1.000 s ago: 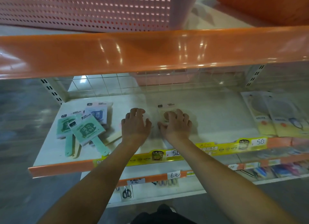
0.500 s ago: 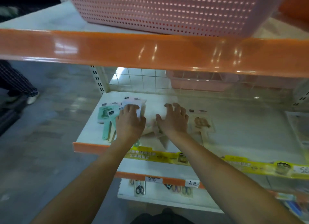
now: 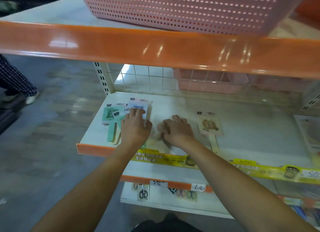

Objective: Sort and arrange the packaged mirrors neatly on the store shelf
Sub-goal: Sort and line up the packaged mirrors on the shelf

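Several packaged hand mirrors lie on the white shelf (image 3: 242, 127). A loose pile of green mirrors (image 3: 110, 115) and a blue-carded one (image 3: 140, 104) sits at the shelf's left end. My left hand (image 3: 135, 127) lies flat on the pile's right side, fingers reaching onto the blue pack. My right hand (image 3: 176, 129) rests just to its right with fingers curled over a pale package that is blurred and mostly hidden. A single beige mirror (image 3: 209, 126) lies alone further right, handle toward the front.
An orange-edged upper shelf (image 3: 155, 48) carrying a pink perforated basket (image 3: 190, 8) hangs low above. Flat packs (image 3: 310, 133) lie at the far right. A wire grid (image 3: 147, 79) backs the shelf. Scissors (image 3: 143, 193) hang below. A person's legs (image 3: 15, 82) stand at left.
The view has swung left and closer. Both hands slid left from the shelf's middle to the green pile, leaving the beige mirror alone on the right. My right fingers have curled.
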### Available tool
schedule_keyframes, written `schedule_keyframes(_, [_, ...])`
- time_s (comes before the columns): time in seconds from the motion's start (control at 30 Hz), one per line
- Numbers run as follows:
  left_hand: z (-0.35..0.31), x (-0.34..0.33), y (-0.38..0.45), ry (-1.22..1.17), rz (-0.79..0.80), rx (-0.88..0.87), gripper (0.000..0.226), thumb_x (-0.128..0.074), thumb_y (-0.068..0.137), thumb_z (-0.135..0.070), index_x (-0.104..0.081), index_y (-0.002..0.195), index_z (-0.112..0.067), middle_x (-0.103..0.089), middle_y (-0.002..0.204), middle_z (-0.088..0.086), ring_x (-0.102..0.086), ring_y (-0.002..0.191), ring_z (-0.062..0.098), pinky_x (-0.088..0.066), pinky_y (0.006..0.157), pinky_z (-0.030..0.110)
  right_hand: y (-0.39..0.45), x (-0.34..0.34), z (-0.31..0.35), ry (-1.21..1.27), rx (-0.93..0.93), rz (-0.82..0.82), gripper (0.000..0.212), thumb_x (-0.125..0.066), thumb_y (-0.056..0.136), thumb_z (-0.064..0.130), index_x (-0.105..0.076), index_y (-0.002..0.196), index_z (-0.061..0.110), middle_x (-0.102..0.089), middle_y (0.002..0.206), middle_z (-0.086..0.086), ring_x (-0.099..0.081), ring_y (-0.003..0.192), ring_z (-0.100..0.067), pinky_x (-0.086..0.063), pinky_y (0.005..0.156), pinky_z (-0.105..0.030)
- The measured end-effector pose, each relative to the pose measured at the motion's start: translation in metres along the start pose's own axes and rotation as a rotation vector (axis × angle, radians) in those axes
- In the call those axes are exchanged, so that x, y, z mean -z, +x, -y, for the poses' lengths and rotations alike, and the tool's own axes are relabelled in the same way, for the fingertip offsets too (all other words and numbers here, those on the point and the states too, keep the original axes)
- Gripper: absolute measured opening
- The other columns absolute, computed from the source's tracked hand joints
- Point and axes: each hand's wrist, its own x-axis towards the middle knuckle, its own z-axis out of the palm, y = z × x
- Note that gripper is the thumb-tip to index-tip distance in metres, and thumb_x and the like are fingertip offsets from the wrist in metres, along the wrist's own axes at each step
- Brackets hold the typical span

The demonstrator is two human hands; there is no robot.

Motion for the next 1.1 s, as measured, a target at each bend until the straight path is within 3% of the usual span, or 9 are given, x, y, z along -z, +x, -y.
schedule_keyframes(0.1, [-0.003, -0.003, 0.001, 0.007, 0.043, -0.025, 0.038, -0.054, 0.088, -0.030, -0.052, 0.123, -0.016, -0.051, 0.127, 0.009, -0.049, 0.112, 0.032, -0.038, 0.093, 0.043, 0.007, 0.015, -0.017, -0.040, 0.143, 0.104, 0.047, -0.061, 0.086, 0.034, -0.053, 0.132, 0.029, -0.029, 0.156, -0.002, -0.024, 0.141, -0.036, -0.026, 0.113, -0.045])
schedule_keyframes(0.17, [-0.007, -0.007, 0.000, 0.037, 0.071, -0.063, 0.039, -0.052, 0.089, -0.033, -0.051, 0.125, -0.017, -0.050, 0.127, 0.007, -0.048, 0.114, 0.031, -0.037, 0.094, 0.043, 0.007, 0.019, -0.023, -0.023, 0.136, 0.121, 0.049, -0.058, 0.089, 0.027, -0.049, 0.137, 0.027, -0.018, 0.160, 0.000, -0.013, 0.145, -0.034, -0.021, 0.116, -0.045])
schedule_keyframes(0.3, [-0.012, -0.014, -0.005, 0.122, 0.156, -0.156, 0.043, -0.049, 0.092, -0.036, -0.047, 0.132, -0.020, -0.047, 0.134, 0.002, -0.043, 0.124, 0.027, -0.033, 0.101, 0.042, -0.003, 0.006, -0.007, 0.049, -0.119, -0.057, 0.035, -0.056, 0.088, 0.042, -0.056, 0.120, 0.028, -0.034, 0.147, -0.004, -0.036, 0.124, -0.037, -0.038, 0.100, -0.042])
schedule_keyframes(0.4, [-0.007, -0.015, -0.013, 0.117, 0.159, -0.193, 0.042, -0.052, 0.091, -0.035, -0.050, 0.129, -0.018, -0.049, 0.132, 0.003, -0.045, 0.124, 0.028, -0.035, 0.102, 0.044, -0.006, -0.008, 0.007, -0.016, -0.237, -0.075, 0.047, -0.057, 0.081, 0.064, -0.054, 0.112, 0.029, -0.038, 0.133, -0.005, -0.037, 0.116, -0.035, -0.039, 0.096, -0.043])
schedule_keyframes(0.57, [0.001, -0.015, -0.023, 0.116, 0.039, -0.271, 0.035, -0.060, 0.086, -0.028, -0.057, 0.118, -0.014, -0.057, 0.121, 0.007, -0.055, 0.110, 0.033, -0.044, 0.090, 0.047, -0.013, -0.015, 0.012, 0.027, -0.227, -0.181, 0.039, -0.058, 0.084, 0.049, -0.055, 0.116, 0.027, -0.041, 0.133, -0.002, -0.037, 0.114, -0.032, -0.037, 0.094, -0.038])
schedule_keyframes(0.77, [-0.013, -0.022, -0.019, 0.077, -0.026, -0.318, 0.032, -0.063, 0.084, -0.025, -0.058, 0.114, -0.014, -0.059, 0.120, 0.006, -0.056, 0.110, 0.033, -0.045, 0.087, 0.045, -0.017, -0.005, -0.008, 0.070, -0.287, -0.317, 0.040, -0.060, 0.083, 0.054, -0.058, 0.115, 0.030, -0.034, 0.142, 0.001, -0.032, 0.123, -0.033, -0.032, 0.102, -0.039])
schedule_keyframes(0.93, [-0.029, -0.032, -0.016, 0.070, -0.017, -0.357, 0.033, -0.064, 0.083, -0.026, -0.059, 0.113, -0.014, -0.059, 0.119, 0.006, -0.058, 0.106, 0.032, -0.046, 0.083, 0.044, -0.013, -0.003, -0.022, 0.068, -0.327, -0.308, 0.038, -0.059, 0.085, 0.056, -0.057, 0.112, 0.028, -0.032, 0.144, -0.001, -0.029, 0.126, -0.035, -0.032, 0.105, -0.043])
schedule_keyframes(1.1, [-0.032, -0.036, -0.016, 0.072, -0.012, -0.367, 0.033, -0.063, 0.083, -0.027, -0.059, 0.113, -0.015, -0.059, 0.119, 0.005, -0.058, 0.107, 0.031, -0.047, 0.083, 0.044, -0.012, -0.010, -0.027, -0.025, -0.335, -0.222, 0.043, -0.049, 0.092, 0.056, -0.048, 0.127, 0.030, -0.035, 0.139, -0.004, -0.027, 0.131, -0.036, -0.027, 0.109, -0.043])
